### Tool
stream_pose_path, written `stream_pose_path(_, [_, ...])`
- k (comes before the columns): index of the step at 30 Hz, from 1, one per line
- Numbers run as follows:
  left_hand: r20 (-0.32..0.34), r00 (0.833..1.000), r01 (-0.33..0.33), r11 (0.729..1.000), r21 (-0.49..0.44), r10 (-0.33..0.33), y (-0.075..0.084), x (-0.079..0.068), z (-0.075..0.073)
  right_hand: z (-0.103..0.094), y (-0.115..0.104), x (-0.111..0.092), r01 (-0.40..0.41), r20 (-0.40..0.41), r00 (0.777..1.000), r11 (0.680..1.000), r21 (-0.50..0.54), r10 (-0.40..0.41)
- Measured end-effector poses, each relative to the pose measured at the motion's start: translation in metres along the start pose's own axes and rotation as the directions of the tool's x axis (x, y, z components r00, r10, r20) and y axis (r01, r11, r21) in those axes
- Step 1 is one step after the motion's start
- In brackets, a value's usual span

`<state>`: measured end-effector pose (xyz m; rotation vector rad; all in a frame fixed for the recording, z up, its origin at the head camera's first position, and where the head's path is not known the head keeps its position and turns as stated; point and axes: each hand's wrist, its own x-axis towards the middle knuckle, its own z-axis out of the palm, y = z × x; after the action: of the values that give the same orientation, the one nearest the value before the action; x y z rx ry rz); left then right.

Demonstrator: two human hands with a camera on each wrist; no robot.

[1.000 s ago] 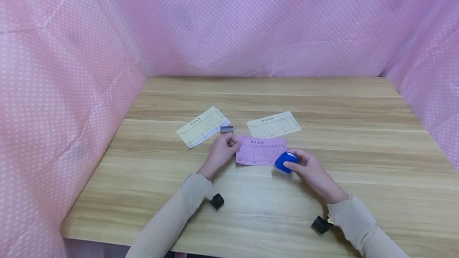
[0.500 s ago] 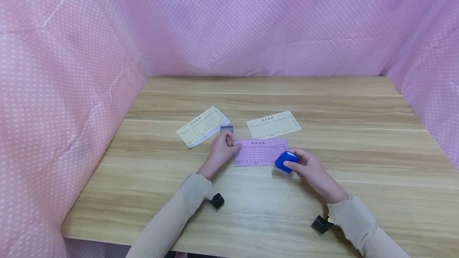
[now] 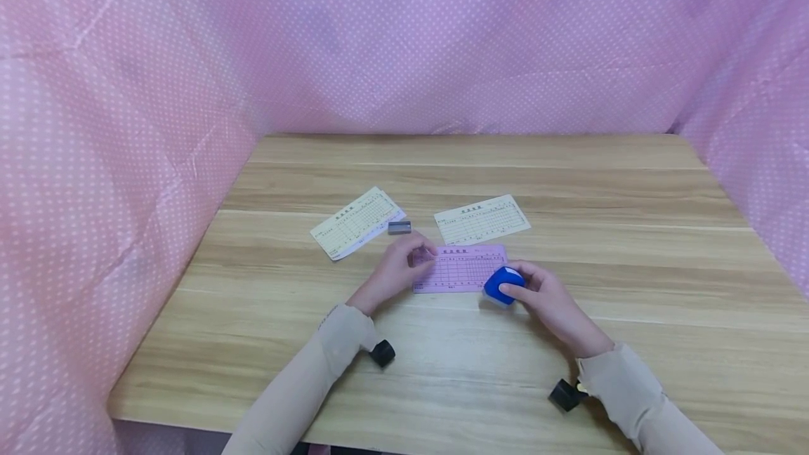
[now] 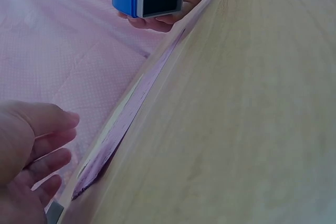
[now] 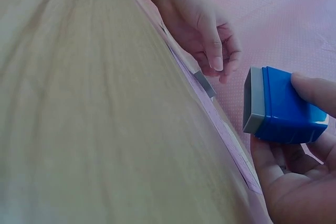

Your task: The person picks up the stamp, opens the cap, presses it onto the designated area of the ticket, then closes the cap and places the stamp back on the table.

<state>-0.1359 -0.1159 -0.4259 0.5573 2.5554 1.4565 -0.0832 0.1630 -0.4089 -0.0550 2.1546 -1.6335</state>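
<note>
My right hand (image 3: 556,307) grips a blue stamp (image 3: 503,286) between thumb and fingers, at the right end of a pink printed form (image 3: 464,271). In the left wrist view the stamp's dark face shows inside a pale grey rim, held up off the table. My left hand (image 3: 398,265) hovers over the form's left end with nothing in it. Its thumb and fingertips stand apart, fingers loosely bent, as the left wrist view also shows. The pink form lies flat on the table, its left edge partly hidden by that hand.
A small grey rectangular piece (image 3: 399,227) lies just beyond my left hand. Behind it, at left, a pale yellow form (image 3: 357,220) rests on a lilac-edged sheet. Another yellow form (image 3: 482,220) lies behind the pink one. Pink dotted cloth (image 3: 442,55) walls the wooden table (image 3: 600,181).
The pink form, bowed and held at its left edge earlier, now lies flat. My left hand has let go of it and moved slightly right, its fingers parting. The right hand and stamp stay put.
</note>
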Motion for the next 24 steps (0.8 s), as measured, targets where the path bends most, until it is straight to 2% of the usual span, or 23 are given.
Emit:
stream_pose_path(6, [0.091, 0.994, -0.054, 0.998, -0.016, 0.055, -0.0009, -0.0002, -0.0002, -0.0009, -0.0001, 0.0000, 0.006, 0.001, 1.000, 1.000, 0.008, -0.006])
stream_pose_path(17, [0.185, 0.982, -0.028, 0.999, 0.025, 0.023, -0.0039, -0.0004, -0.0037, -0.0019, 0.0005, 0.0004, 0.015, -0.014, 1.000, 1.000, 0.008, -0.015])
stream_pose_path(24, [0.251, 0.968, -0.035, 0.997, 0.066, 0.017, -0.0012, -0.0023, -0.0049, -0.0042, 0.0011, 0.0014, -0.014, -0.087, 0.996, 1.000, 0.014, 0.015])
